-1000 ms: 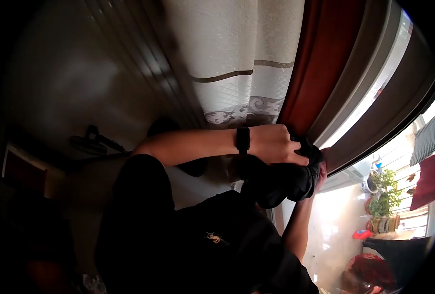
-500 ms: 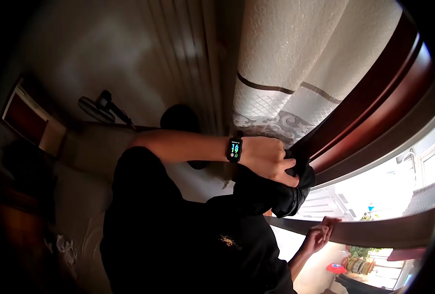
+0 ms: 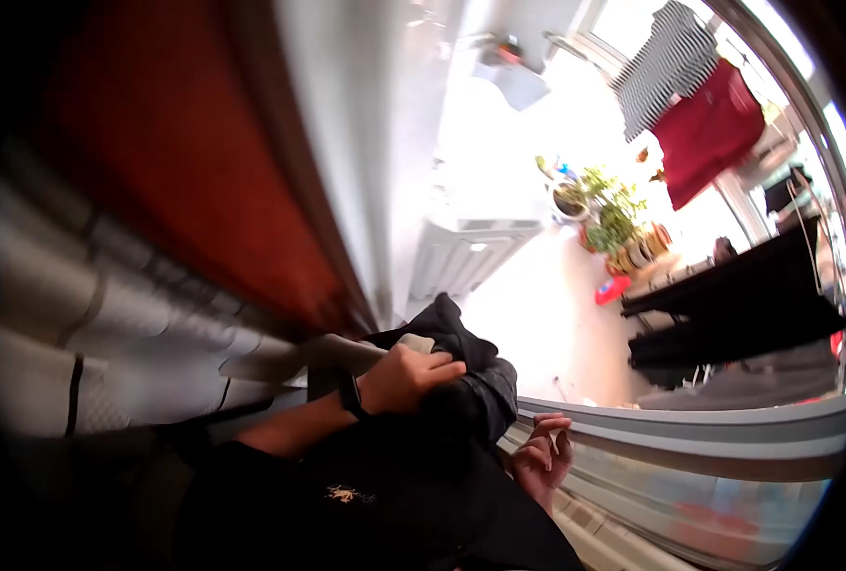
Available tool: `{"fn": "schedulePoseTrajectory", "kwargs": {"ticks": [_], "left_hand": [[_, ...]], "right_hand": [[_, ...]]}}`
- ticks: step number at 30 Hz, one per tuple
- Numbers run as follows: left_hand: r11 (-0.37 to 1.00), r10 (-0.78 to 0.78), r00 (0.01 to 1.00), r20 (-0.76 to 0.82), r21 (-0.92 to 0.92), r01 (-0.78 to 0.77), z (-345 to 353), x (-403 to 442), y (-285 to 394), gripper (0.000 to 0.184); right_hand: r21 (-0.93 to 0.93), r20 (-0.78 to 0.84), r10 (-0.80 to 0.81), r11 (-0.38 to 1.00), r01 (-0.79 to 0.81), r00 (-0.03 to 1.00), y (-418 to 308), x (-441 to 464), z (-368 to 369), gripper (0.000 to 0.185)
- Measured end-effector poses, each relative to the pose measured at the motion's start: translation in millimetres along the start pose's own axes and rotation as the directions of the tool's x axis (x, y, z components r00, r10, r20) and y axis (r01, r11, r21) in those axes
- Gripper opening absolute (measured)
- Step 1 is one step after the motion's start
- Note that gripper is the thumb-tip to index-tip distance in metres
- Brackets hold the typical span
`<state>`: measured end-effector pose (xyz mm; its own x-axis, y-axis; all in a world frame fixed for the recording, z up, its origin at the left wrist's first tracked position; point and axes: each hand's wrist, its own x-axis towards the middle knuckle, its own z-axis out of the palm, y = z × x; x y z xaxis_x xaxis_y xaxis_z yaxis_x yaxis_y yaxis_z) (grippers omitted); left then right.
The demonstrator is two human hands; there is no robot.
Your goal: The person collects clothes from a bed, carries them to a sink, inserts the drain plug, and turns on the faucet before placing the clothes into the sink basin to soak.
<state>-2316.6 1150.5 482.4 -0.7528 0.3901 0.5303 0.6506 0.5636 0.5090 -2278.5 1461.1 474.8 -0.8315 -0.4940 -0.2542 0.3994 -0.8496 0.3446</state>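
Note:
My left hand, with a black watch on its wrist, is closed on a bundle of dark clothing in front of my body. A pale piece of cloth shows beside its knuckles. To the right of the bundle is my right hand, its fingers partly bent and apart, with nothing visible in them. It is close to the grey door frame.
Past the doorway are potted plants, a red object on the pale floor, a white panelled unit, and hanging striped, dark red and black clothes. A patterned curtain and reddish-brown frame are at left.
The view has swung toward the bright doorway, so the curtain now lies at left. My right hand has come away from the bundle and frame edge; my left hand still holds the clothing.

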Motion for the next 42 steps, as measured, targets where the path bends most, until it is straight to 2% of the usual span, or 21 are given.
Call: {"fn": "schedulePoseTrajectory", "kwargs": {"ticks": [3, 6, 8, 11, 12, 15, 18, 20, 21, 24, 25, 26, 27, 28, 30, 34, 35, 36, 38, 39, 42], "left_hand": [[0.989, 0.028, 1.0, -0.009, -0.148, -0.029, 38.1, 50.9, -23.1, 0.051], [0.972, -0.041, 0.991, 0.125, -0.223, 0.068, 81.2, 88.5, -42.4, 0.058], [0.959, 0.013, 0.993, 0.12, -0.283, 0.022, 105.6, 113.0, -48.3, 0.061], [0.936, 0.068, 0.985, 0.158, -0.353, -0.009, 134.1, 158.9, -44.8, 0.065], [0.929, 0.108, 0.98, 0.168, -0.369, -0.039, 145.4, 174.4, -47.3, 0.065], [0.892, 0.219, 0.963, 0.157, -0.432, -0.132, 181.0, 212.1, -59.1, 0.068], [0.856, 0.296, 0.946, 0.13, -0.476, -0.202, 213.6, 253.3, -72.9, 0.068], [0.835, 0.326, 0.932, 0.158, -0.511, -0.205, 225.9, 281.4, -82.7, 0.067], [0.823, 0.343, 0.924, 0.168, -0.528, -0.21, 232.7, 296.1, -89.7, 0.067], [0.759, 0.402, 0.892, 0.205, -0.619, -0.2, 258.6, 336.6, -117.6, 0.065], [0.734, 0.446, 0.861, 0.245, -0.651, -0.195, 270.0, 349.1, -128.9, 0.064], [0.703, 0.506, 0.843, 0.182, -0.654, -0.28, 279.9, 362.5, -137.8, 0.063], [0.673, 0.541, 0.81, 0.225, -0.694, -0.256, 289.5, 376.8, -146.2, 0.06], [0.642, 0.574, 0.775, 0.264, -0.733, -0.225, 298.4, 390.7, -150.8, 0.057], [0.6, 0.618, 0.74, 0.266, -0.768, -0.225, 309.8, 415.2, -156.8, 0.057], [0.537, 0.709, 0.634, 0.309, -0.819, -0.201, 336.2, 458.3, -171.1, 0.057], [0.567, 0.716, 0.574, 0.396, -0.811, -0.148, 339.2, 467.8, -171.2, 0.059], [0.546, 0.723, 0.587, 0.365, -0.822, -0.162, 345.7, 474.3, -172.0, 0.057], [0.475, 0.758, 0.588, 0.281, -0.856, -0.203, 363.6, 489.3, -169.8, 0.053], [0.468, 0.768, 0.536, 0.35, -0.878, -0.097, 372.1, 497.3, -169.1, 0.049], [0.494, 0.73, 0.546, 0.411, -0.869, -0.006, 394.6, 509.9, -154.5, 0.046]], "right_hand": [[-0.046, 0.04, -0.083, 0.995, 0.085, 0.996, -30.3, -19.2, -7.4, 0.027], [-0.103, 0.139, -0.145, 0.982, 0.16, 0.98, -67.7, -34.0, -31.3, 0.029], [-0.172, 0.22, -0.164, 0.964, 0.204, 0.962, -81.1, -45.5, -42.9, 0.028], [-0.528, 0.384, -0.34, 0.682, 0.506, 0.858, -85.6, -59.3, -54.5, 0.022], [-0.729, 0.44, -0.294, 0.435, 0.528, 0.849, -96.8, -59.2, -52.3, 0.022], [-0.919, 0.302, -0.469, 0.089, 0.385, 0.83, -86.4, -31.5, -29.4, 0.025], [-0.982, 0.178, -0.658, -0.167, 0.089, 0.732, -110.4, 9.9, -18.1, 0.028], [-0.981, 0.165, -0.766, -0.193, 0.023, 0.621, -139.7, 32.5, -37.1, 0.026], [-0.972, 0.18, -0.821, -0.234, -0.031, 0.541, -156.2, 42.8, -51.5, 0.024], [-0.714, 0.406, -0.833, -0.546, -0.439, 0.377, -201.3, 62.1, -80.3, 0.022], [-0.609, 0.371, -0.844, -0.536, -0.585, 0.387, -219.6, 57.7, -100.7, 0.024], [-0.487, 0.331, -0.859, -0.51, -0.709, 0.391, -235.5, 57.7, -114.4, 0.026], [-0.382, 0.192, -0.942, -0.331, -0.863, 0.276, -242.8, 60.6, -131.9, 0.034], [-0.281, 0.059, -0.968, -0.249, -0.927, 0.242, -246.4, 64.1, -132.3, 0.044], [-0.05, -0.048, -0.984, -0.172, -0.984, 0.174, -250.9, 63.6, -142.6, 0.054], [0.004, -0.317, -0.948, 0.008, -1.0, -0.009, -272.2, 55.9, -164.5, 0.064], [-0.01, -0.345, -0.938, 0.021, -1.0, -0.016, -274.4, 54.0, -163.9, 0.064], [-0.026, -0.369, -0.929, 0.037, -0.999, -0.025, -276.6, 53.9, -160.4, 0.063], [-0.008, -0.232, -0.972, 0.024, -1.0, -0.021, -275.7, 57.0, -177.8, 0.059], [-0.023, -0.219, -0.975, 0.034, -0.999, -0.028, -277.6, 58.6, -179.4, 0.057], [-0.061, -0.251, -0.963, 0.115, -0.992, -0.096, -273.2, 65.7, -170.6, 0.051]]}}
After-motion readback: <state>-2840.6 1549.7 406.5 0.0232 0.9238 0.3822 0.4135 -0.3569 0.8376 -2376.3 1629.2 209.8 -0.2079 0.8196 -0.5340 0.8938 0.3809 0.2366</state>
